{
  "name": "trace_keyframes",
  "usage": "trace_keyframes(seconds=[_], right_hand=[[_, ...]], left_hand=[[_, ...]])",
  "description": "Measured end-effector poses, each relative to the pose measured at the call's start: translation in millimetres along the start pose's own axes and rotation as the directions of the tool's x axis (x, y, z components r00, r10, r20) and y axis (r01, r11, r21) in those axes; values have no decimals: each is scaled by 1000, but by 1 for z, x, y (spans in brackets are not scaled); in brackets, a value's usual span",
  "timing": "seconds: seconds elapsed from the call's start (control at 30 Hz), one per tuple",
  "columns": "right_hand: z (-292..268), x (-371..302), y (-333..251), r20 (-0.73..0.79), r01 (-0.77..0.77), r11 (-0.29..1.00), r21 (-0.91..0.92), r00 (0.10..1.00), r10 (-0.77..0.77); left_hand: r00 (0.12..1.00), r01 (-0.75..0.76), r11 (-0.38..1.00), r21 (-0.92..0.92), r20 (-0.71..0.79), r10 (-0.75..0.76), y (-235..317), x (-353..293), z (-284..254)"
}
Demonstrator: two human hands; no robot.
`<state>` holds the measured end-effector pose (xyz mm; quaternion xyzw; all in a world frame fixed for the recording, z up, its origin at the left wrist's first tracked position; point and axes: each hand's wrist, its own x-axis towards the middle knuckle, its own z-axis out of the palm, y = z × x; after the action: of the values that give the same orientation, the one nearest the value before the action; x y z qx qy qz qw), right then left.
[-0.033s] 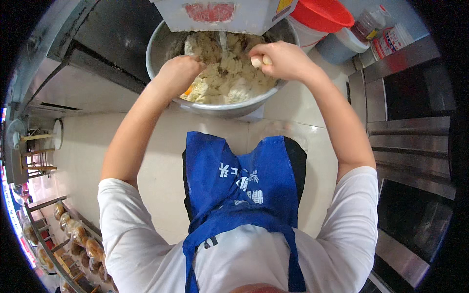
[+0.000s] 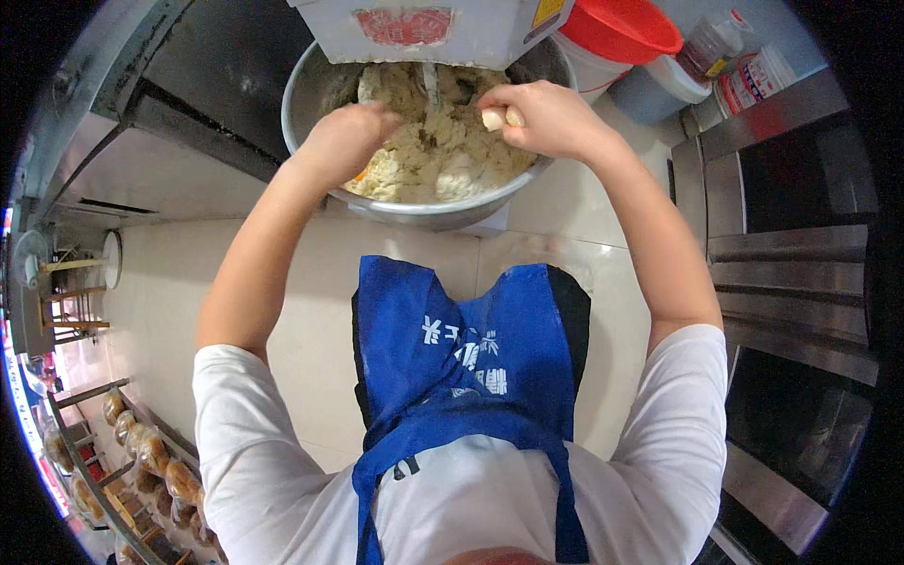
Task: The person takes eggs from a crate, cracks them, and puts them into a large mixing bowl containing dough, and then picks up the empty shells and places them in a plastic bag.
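Over the left side of a large metal mixing bowl (image 2: pixel 414 213), my left hand (image 2: pixel 347 143) is curled with its fingers drawn together. Motion blurs it, and what it holds, if anything, cannot be made out. My right hand (image 2: pixel 544 119), over the right side, is closed on a pale, cream-coloured lump (image 2: pixel 492 119), part of which sticks out below the fingers. Crumbly, pale yellow dough (image 2: pixel 438 151) fills the bowl, with a patch of white flour (image 2: pixel 458 179) on it. An orange spot like egg yolk (image 2: pixel 362 175) shows beside my left wrist. A metal mixer tool (image 2: pixel 431 85) reaches into the dough.
The white mixer head (image 2: pixel 424 33) overhangs the bowl's far side. Beyond the bowl to the right are a red basin (image 2: pixel 621 28), a lidded bucket (image 2: pixel 659 89) and a plastic jug (image 2: pixel 716 47). Steel oven fronts (image 2: pixel 791 273) line the right; bagged loaves (image 2: pixel 146 447) sit on a rack at left.
My left hand has shifted slightly and its fingers are now blurred. The dough in the bowl has changed shape a little, while my right hand keeps nearly the same place.
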<state>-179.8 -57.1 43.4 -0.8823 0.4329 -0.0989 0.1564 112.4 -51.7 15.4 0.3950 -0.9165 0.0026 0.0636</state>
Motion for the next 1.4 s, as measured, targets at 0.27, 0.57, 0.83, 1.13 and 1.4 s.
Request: trace_keyframes(seconds=[0.27,0.57,0.83,1.13,1.4], right_hand=[[4,-18,-7,-165,95,842,531,986,-7],[12,-21,-7,-368,299,846,440,920,-134],[0,-47,4,137,-109,-224,969,984,116],[4,-74,14,-202,-92,682,726,919,339],[19,-80,9,-432,144,988,53,896,-107]], left_hand=[[937,278,480,-832,125,-327,39,9,-2],[951,218,-521,-825,299,-75,70,38,-7],[908,248,-499,-830,379,-180,81,47,-1],[875,280,-560,-780,447,-185,69,32,-2],[871,276,-519,-809,438,-220,60,27,7]])
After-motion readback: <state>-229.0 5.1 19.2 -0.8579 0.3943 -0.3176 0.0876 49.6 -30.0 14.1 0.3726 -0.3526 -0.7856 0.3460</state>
